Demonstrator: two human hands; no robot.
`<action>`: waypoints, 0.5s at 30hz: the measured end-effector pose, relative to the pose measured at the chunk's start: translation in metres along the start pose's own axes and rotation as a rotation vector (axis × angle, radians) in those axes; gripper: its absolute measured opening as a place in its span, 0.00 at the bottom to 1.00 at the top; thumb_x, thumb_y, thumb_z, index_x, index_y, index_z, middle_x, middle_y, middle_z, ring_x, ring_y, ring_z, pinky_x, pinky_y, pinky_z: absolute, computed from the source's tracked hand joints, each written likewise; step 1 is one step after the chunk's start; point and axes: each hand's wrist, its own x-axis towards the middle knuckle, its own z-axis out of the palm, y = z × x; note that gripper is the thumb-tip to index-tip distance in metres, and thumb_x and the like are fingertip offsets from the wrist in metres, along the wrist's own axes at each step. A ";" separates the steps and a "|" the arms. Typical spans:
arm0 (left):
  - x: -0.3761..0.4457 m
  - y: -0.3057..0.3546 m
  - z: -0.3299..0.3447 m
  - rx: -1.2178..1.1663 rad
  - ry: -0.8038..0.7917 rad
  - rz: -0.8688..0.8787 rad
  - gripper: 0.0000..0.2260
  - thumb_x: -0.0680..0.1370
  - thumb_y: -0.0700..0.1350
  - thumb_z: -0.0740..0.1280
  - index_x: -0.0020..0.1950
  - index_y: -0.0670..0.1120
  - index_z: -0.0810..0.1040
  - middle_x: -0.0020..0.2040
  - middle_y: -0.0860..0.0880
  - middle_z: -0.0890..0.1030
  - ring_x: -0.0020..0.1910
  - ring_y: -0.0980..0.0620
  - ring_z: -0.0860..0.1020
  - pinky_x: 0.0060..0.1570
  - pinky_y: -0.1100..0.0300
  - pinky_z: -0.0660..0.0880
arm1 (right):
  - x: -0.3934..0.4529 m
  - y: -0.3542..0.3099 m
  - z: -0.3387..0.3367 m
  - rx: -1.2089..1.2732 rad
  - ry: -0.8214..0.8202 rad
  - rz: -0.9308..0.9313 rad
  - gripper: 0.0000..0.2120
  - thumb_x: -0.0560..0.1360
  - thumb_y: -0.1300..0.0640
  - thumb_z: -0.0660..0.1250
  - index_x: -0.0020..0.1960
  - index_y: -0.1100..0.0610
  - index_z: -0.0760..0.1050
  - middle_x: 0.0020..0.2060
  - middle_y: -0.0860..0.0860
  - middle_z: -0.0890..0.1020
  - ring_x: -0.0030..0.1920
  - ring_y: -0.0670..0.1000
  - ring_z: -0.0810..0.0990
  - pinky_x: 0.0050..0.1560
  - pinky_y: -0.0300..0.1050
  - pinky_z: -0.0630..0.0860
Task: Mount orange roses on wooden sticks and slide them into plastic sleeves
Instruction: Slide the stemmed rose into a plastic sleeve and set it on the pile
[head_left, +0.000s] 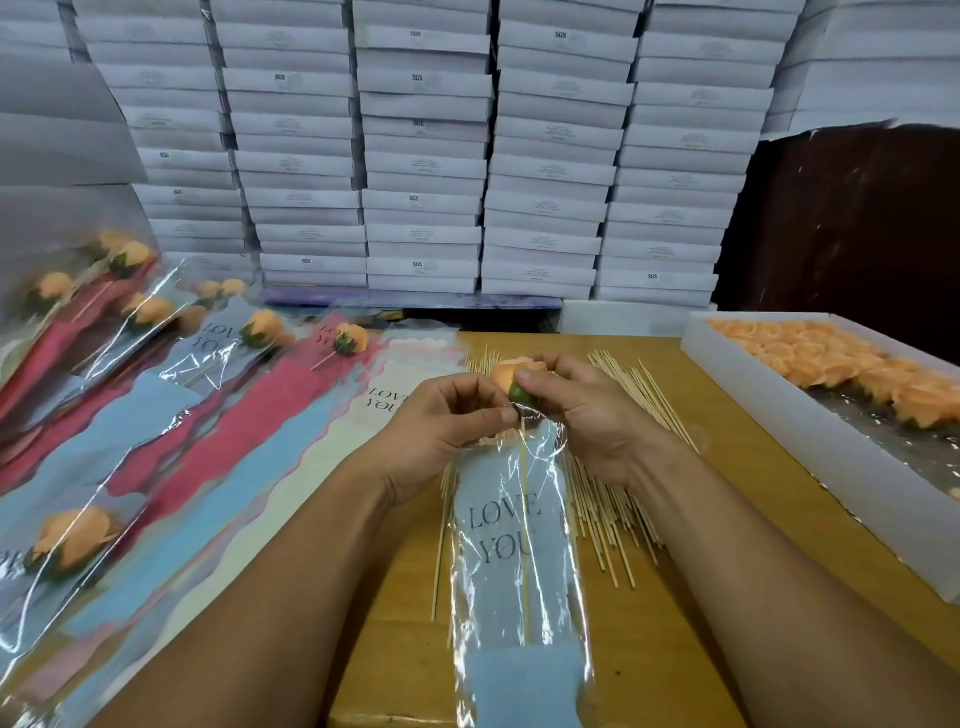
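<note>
Rose (511, 375) is over mid-tabletop (727, 483), stick (527, 519) already w/ most of its length down inside the sleeve (514, 587). Left hand (441, 415) pinches the sleeve mouth, right hand (576, 410) pinches the green base. Hands close together. To finish well – hold the mouth open, ease the head in w/o crushing petals, keep stick centred. Loose sticks (618, 499) lie underneath.

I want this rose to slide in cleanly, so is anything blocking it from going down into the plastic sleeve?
Nothing visible blocks it. The stick already runs down inside the sleeve, and the rose sits at the sleeve's open top, pinched between the left hand and right hand. Loose sticks lie under and beside the sleeve, not inside.
</note>
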 end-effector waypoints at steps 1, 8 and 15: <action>0.000 0.000 0.000 0.004 0.017 0.007 0.03 0.70 0.42 0.74 0.40 0.46 0.82 0.37 0.49 0.81 0.36 0.55 0.78 0.39 0.63 0.76 | -0.001 0.000 0.000 -0.009 -0.003 0.001 0.12 0.77 0.56 0.72 0.59 0.56 0.77 0.39 0.51 0.85 0.35 0.48 0.81 0.34 0.44 0.76; 0.002 0.002 0.008 -0.053 0.117 0.068 0.13 0.72 0.35 0.73 0.54 0.40 0.76 0.33 0.49 0.80 0.35 0.53 0.81 0.38 0.62 0.77 | -0.002 0.000 -0.004 -0.096 -0.042 -0.011 0.14 0.80 0.43 0.67 0.51 0.55 0.79 0.40 0.52 0.84 0.37 0.50 0.82 0.37 0.45 0.75; 0.003 0.003 0.022 0.100 0.202 0.154 0.11 0.75 0.32 0.72 0.55 0.38 0.76 0.33 0.48 0.79 0.34 0.51 0.79 0.41 0.60 0.77 | -0.002 -0.001 -0.003 -0.176 -0.012 0.013 0.28 0.75 0.29 0.61 0.42 0.55 0.80 0.37 0.53 0.79 0.39 0.51 0.78 0.45 0.51 0.75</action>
